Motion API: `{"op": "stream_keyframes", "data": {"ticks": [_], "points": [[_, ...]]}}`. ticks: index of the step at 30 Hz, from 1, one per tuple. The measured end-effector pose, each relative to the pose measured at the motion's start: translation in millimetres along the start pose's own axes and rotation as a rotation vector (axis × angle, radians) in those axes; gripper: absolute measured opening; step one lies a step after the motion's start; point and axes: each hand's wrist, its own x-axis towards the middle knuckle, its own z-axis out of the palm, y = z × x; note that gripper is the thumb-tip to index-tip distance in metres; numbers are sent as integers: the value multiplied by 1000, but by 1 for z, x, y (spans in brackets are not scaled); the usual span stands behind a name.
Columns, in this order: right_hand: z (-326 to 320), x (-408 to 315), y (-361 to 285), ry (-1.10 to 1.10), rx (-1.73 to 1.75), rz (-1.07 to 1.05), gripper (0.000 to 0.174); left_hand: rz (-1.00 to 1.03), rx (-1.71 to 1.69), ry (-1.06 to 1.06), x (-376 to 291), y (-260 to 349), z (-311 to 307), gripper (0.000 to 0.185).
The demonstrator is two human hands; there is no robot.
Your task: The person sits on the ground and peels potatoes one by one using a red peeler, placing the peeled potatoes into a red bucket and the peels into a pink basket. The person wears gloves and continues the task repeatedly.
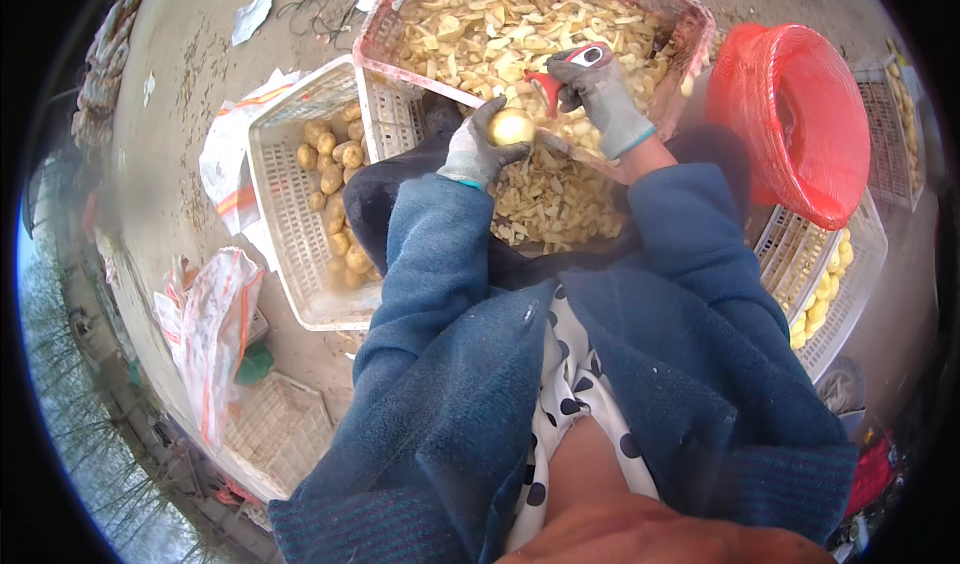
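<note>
A peeled, pale yellow potato (511, 127) is held in my gloved left hand (474, 144), thumb below it and fingers above. My right hand (600, 95), in a matching grey glove, grips a red peeler (551, 91) a short way to the right of the potato, apart from it. Both hands are over the near side of a red plastic crate (420, 76) heaped with potato peelings (510, 31). More peelings (559, 196) lie in a pile between my legs.
On the left, a white plastic crate (281, 264) holds unpeeled potatoes (330, 181). A red mesh sack (825, 128) stands open on the right, above a crate with peeled potatoes (821, 301). White woven sacks (214, 324) and another crate (281, 429) lie at lower left.
</note>
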Motion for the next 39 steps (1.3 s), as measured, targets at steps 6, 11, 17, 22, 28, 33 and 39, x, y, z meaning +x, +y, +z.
{"op": "stream_keyframes", "data": {"ticks": [6,11,17,22,28,33,39], "points": [[-3,16,37,-203,204,60,20,73,325,52,-2,26,4,95],[-33,22,19,-312,-107,26,20,133,212,40,13,-26,-4,95],[-8,2,17,-352,182,86,22,26,-116,4,11,-29,-5,100],[-35,58,76,-83,-104,-6,19,12,-237,-93,20,-32,-14,93],[-26,24,36,-105,117,-76,20,-122,-404,-57,1,-7,-8,72],[-2,8,28,-286,260,18,20,-131,-539,-144,-10,10,-17,70],[-19,76,68,184,681,371,16,-102,-700,-129,3,-16,-9,70]]}}
